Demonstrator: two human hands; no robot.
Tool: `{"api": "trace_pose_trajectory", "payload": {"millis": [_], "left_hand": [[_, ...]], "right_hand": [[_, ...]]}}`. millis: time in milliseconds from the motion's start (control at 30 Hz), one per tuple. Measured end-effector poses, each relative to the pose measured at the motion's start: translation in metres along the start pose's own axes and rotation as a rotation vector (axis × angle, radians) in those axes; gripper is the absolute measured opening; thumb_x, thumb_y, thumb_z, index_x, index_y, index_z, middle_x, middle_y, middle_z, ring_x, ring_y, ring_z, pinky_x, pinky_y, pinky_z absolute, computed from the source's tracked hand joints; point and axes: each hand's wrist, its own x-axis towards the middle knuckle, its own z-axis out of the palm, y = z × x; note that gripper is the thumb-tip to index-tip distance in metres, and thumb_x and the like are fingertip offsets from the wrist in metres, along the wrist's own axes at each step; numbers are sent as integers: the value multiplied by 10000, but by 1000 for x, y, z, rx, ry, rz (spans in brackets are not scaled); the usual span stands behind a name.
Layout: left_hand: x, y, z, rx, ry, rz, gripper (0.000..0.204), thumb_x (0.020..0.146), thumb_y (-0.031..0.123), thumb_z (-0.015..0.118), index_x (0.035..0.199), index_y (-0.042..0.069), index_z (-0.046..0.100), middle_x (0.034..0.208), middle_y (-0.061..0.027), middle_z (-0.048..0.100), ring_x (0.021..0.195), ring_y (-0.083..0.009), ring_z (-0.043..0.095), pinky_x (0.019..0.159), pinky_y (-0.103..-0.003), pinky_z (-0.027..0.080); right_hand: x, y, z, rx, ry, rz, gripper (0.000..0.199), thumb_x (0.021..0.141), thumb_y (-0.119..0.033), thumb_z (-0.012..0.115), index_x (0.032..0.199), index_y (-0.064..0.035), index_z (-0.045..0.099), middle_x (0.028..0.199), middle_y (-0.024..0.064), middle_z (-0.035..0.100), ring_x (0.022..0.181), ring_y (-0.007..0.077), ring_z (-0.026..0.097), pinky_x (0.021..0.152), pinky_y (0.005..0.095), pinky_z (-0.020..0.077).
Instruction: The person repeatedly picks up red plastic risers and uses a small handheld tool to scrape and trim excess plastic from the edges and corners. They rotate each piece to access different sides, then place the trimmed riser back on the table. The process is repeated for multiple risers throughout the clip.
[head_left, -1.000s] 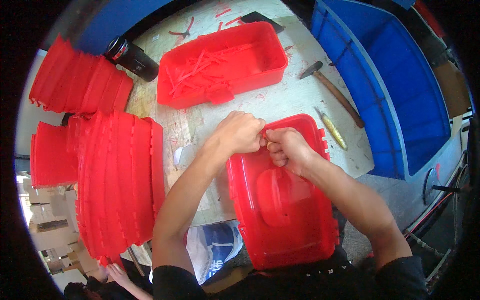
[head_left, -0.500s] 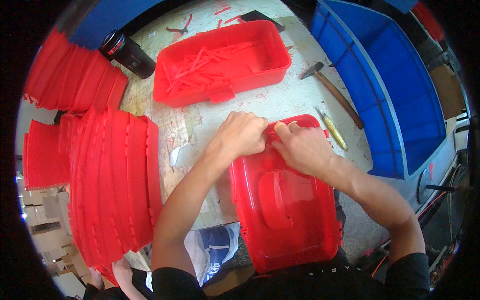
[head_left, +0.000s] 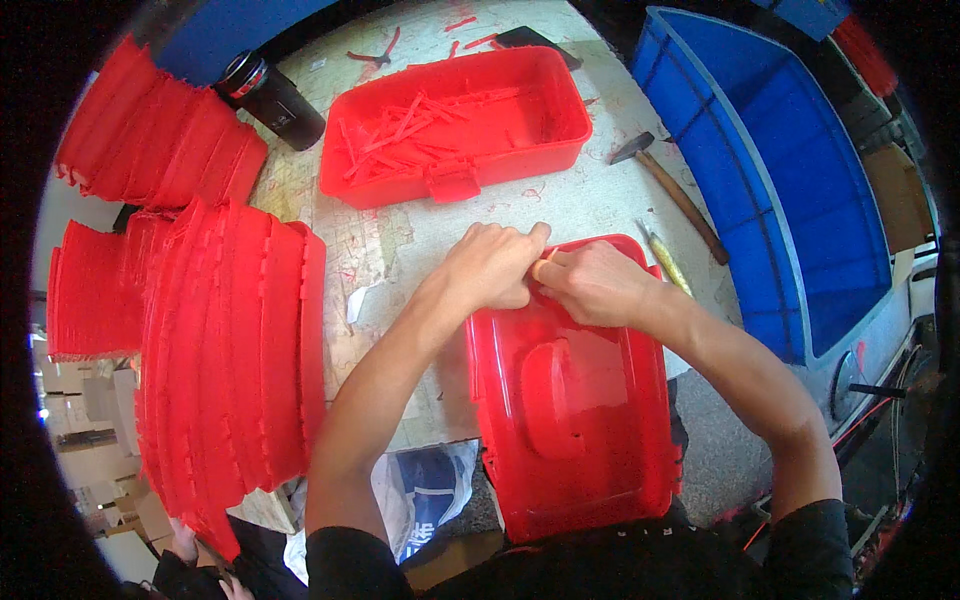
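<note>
A glossy red plastic toolbox lid (head_left: 620, 420) with a raised handle shape in its middle lies at the table's near edge, reaching back toward my body. At its far rim my left hand (head_left: 492, 262) is closed, thumb and fingers pressed together. My right hand (head_left: 598, 284) meets it there in a pinch, fingers curled over the same rim. Whatever small part lies between the fingertips is hidden. Beyond my hands stands an open red box (head_left: 455, 185) with a front latch, holding several loose red plastic strips (head_left: 408, 125).
Tall stacks of red plastic parts (head_left: 225, 350) stand at the left, beside a black bottle (head_left: 275, 102). To the right are a hammer (head_left: 682, 205), a yellow-handled blade (head_left: 668, 264) and a big blue crate (head_left: 735, 190). Red-handled pliers (head_left: 378, 58) lie far back. Another person's hand (head_left: 184, 540) shows lower left.
My right hand has curled inward and closed more tightly near the rim's middle. My left hand stays at the rim. The view has shifted slightly; the other person's arm has moved lower left.
</note>
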Motion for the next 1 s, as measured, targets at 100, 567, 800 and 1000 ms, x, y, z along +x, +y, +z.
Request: {"api": "trace_pose_trajectory", "payload": {"millis": [100,567,800,1000], "left_hand": [[-5,1,-3,-19,-1,-36,690,707,133,708,1344,23,468,840,-260,683,858,-454,665,756,-533,513],[0,-7,7,-78,116,35,640,798,201,733,1368,55,481,1012,-234,684,964,-421,657,822,-488,529],[4,-11,12,-231,235,78,391,837,253,687,1160,37,643,999,-217,694,947,-405,662,825,-466,542],[8,-10,12,-110,151,19,355,833,286,695,1084,35,682,988,-204,700,934,-378,671,806,-466,543]], "right_hand": [[2,0,-11,145,-42,57,92,861,-88,611,909,-16,640,862,179,705,778,340,698,698,445,549],[-54,5,-43,1607,-290,376,295,1030,-134,524,1294,-12,478,1096,167,687,807,137,652,669,251,508],[30,40,-88,811,283,276,151,985,-148,606,1090,-41,625,983,122,736,812,191,703,670,294,545],[179,99,-61,-568,216,275,208,902,-175,622,1054,-77,725,1129,128,705,1103,286,658,904,482,531]]}}
